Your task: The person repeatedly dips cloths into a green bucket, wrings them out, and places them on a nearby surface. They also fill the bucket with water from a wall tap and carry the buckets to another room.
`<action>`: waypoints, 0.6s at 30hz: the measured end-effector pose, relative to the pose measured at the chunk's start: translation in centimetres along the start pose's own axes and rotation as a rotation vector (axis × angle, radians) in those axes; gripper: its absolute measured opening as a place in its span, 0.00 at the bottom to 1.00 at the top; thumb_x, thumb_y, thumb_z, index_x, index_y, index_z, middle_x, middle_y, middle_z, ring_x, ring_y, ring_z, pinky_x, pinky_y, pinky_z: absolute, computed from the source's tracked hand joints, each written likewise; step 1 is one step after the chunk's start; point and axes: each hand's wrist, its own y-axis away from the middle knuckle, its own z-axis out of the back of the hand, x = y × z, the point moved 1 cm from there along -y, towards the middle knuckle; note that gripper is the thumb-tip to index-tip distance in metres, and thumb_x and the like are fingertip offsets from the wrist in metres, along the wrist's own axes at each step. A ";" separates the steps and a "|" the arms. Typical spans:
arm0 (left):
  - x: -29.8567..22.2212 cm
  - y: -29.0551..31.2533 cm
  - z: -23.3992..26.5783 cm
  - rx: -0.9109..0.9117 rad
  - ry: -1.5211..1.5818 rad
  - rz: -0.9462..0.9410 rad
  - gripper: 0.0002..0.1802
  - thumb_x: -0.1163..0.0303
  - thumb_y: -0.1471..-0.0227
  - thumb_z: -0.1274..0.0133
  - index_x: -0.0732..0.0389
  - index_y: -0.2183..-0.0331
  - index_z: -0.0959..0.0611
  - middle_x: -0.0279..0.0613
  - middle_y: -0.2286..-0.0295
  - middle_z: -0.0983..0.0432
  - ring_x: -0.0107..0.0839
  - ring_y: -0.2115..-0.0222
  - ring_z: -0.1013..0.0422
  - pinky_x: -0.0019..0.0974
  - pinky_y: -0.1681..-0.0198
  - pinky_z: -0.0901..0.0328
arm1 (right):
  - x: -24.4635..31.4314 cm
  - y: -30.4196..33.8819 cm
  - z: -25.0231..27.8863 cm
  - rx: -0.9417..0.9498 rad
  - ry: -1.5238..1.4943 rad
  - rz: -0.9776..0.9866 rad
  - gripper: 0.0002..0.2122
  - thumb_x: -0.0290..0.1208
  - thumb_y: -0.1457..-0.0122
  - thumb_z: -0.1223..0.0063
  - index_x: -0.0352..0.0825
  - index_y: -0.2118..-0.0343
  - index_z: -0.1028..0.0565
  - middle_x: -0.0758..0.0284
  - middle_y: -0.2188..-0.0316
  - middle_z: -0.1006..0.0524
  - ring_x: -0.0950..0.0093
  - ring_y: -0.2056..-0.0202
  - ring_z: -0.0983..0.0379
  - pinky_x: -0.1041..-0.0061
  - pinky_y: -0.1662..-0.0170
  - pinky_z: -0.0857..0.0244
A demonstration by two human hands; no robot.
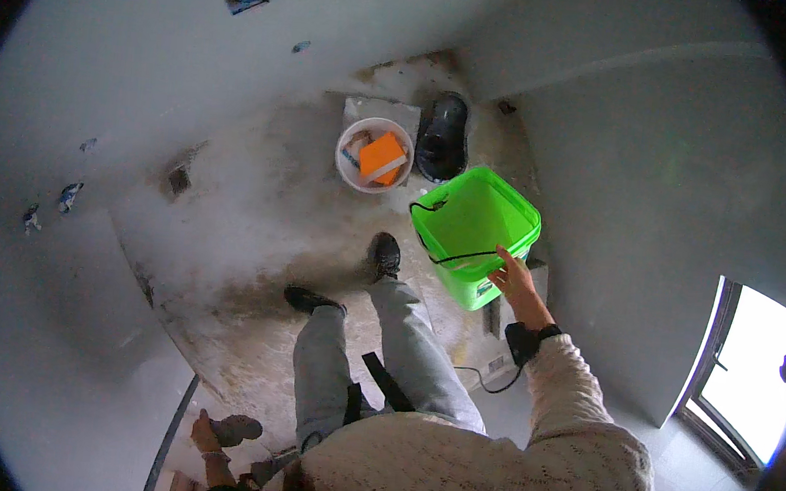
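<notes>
My right hand (518, 284) grips the near right rim of a bright green square bucket (481, 218). Its fingers are at the end of the bucket's thin black handle (460, 257). The bucket looks tilted, and its visible inside walls are bare green. Low on the left, by the wall, my left hand (205, 432) is closed on a grey, rounded thing (236, 430) whose kind I cannot make out. Both wrists wear dark straps, and a black cable hangs from the right one.
A white round bucket (344, 168) holding orange blocks stands ahead beside a grey slab (381, 110). A black tub-like container (443, 138) is right of it. Grey walls enclose the stained floor (236, 222). A bright window (748, 370) is at the right.
</notes>
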 end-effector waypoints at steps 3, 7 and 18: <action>-4.0 1.3 -1.6 -0.138 -0.637 -0.761 0.20 0.55 0.52 0.49 0.64 0.78 0.22 0.40 0.82 0.31 0.28 0.80 0.39 0.37 0.76 0.42 | -0.4 -3.9 2.4 -0.042 -0.040 0.022 0.17 0.42 0.49 0.43 0.37 0.63 0.32 0.70 0.73 0.32 0.78 0.74 0.34 0.75 0.70 0.35; -8.8 4.6 -3.8 -0.040 -0.285 -0.199 0.19 0.57 0.51 0.49 0.65 0.79 0.22 0.36 0.83 0.33 0.26 0.80 0.41 0.36 0.76 0.43 | 0.1 -9.2 5.5 -0.082 -0.083 0.039 0.19 0.44 0.50 0.42 0.36 0.63 0.32 0.72 0.72 0.31 0.79 0.77 0.36 0.78 0.72 0.36; -20.4 9.3 -6.2 0.007 -0.217 -0.235 0.23 0.53 0.53 0.46 0.64 0.84 0.27 0.33 0.86 0.36 0.25 0.82 0.43 0.34 0.77 0.46 | 1.8 -14.7 7.3 -0.032 0.022 -0.034 0.17 0.47 0.48 0.45 0.39 0.65 0.31 0.75 0.75 0.33 0.82 0.78 0.38 0.79 0.69 0.37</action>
